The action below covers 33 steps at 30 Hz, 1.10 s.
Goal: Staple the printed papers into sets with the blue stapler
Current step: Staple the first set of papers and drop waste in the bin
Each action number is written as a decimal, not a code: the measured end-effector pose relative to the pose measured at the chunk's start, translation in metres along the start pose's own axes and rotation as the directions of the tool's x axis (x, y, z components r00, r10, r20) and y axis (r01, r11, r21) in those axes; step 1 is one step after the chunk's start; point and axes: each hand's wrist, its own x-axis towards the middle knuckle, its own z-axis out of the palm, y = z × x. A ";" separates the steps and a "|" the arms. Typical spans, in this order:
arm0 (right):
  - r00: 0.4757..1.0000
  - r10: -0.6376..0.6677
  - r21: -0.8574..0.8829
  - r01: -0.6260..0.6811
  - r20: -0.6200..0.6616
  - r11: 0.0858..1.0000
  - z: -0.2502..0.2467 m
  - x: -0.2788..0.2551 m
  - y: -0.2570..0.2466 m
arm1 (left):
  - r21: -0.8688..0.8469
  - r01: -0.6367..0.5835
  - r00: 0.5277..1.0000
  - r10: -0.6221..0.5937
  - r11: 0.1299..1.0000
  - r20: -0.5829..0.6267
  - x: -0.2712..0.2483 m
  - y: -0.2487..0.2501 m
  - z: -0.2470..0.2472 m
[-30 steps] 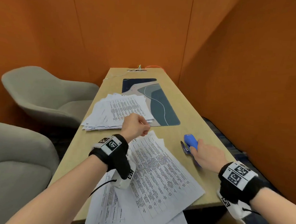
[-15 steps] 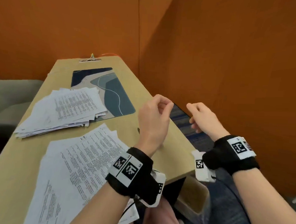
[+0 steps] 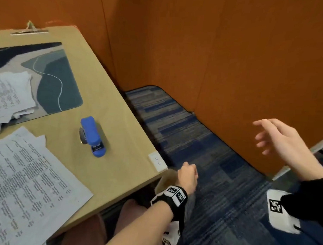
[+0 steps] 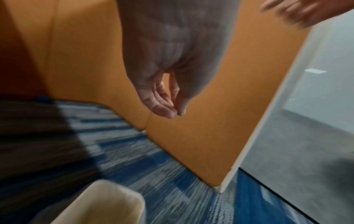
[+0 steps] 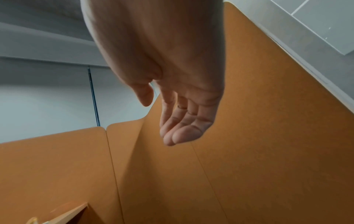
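The blue stapler (image 3: 93,136) lies alone on the wooden table (image 3: 123,157), near its right edge. Printed papers (image 3: 26,181) are spread at the near left, and a second pile (image 3: 9,97) sits farther back on the left. Both hands are off the table. My left hand (image 3: 189,175) hangs just past the table's near right corner over the carpet; its fingers curl against the thumb (image 4: 172,106) and hold nothing I can see. My right hand (image 3: 266,137) is raised farther right by the orange wall, fingers straight and spread (image 5: 178,121), empty.
A dark patterned desk mat (image 3: 54,82) lies at the back of the table. Orange partition walls (image 3: 232,60) close in behind and to the right. Blue striped carpet (image 3: 201,151) lies between table and wall. A beige chair part (image 4: 107,201) is below my left hand.
My right hand has let go of the stapler, which stays on the table. Both hands have moved right, off the table, and the view has swung right.
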 end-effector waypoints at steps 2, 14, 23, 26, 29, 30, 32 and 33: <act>1.000 0.002 0.072 -0.004 0.030 0.997 -0.004 -0.011 0.012 | 0.031 0.083 0.997 -0.083 0.996 -0.005 0.022 -0.014 0.007; 0.995 -0.099 0.237 0.092 0.020 0.967 -0.014 -0.038 0.034 | -0.092 0.177 0.983 -0.180 0.980 -0.022 0.085 -0.043 0.011; 0.987 -0.159 0.223 0.147 0.035 0.964 -0.003 -0.047 -0.012 | 0.085 0.042 0.999 -0.042 0.996 -0.009 0.055 -0.010 -0.014; 0.971 -0.233 0.194 0.220 0.046 0.956 0.002 -0.047 -0.043 | 0.031 -0.074 0.994 0.071 0.997 0.077 0.006 0.018 -0.030; 0.941 -0.335 0.154 0.326 0.042 0.933 0.008 -0.046 -0.083 | -0.058 -0.211 0.977 0.212 0.976 -0.003 -0.059 0.048 -0.061; 0.930 -0.366 0.152 0.357 0.035 0.922 0.012 -0.047 -0.099 | -0.104 -0.247 0.968 0.240 0.963 -0.078 -0.081 0.055 -0.080; 0.908 -0.418 0.153 0.409 0.036 0.900 0.024 -0.050 -0.133 | -0.194 -0.288 0.938 0.236 0.938 -0.255 -0.127 0.061 -0.124; 0.896 -0.442 0.166 0.430 0.045 0.888 0.033 -0.053 -0.151 | -0.223 -0.299 0.914 0.212 0.928 -0.345 -0.149 0.058 -0.147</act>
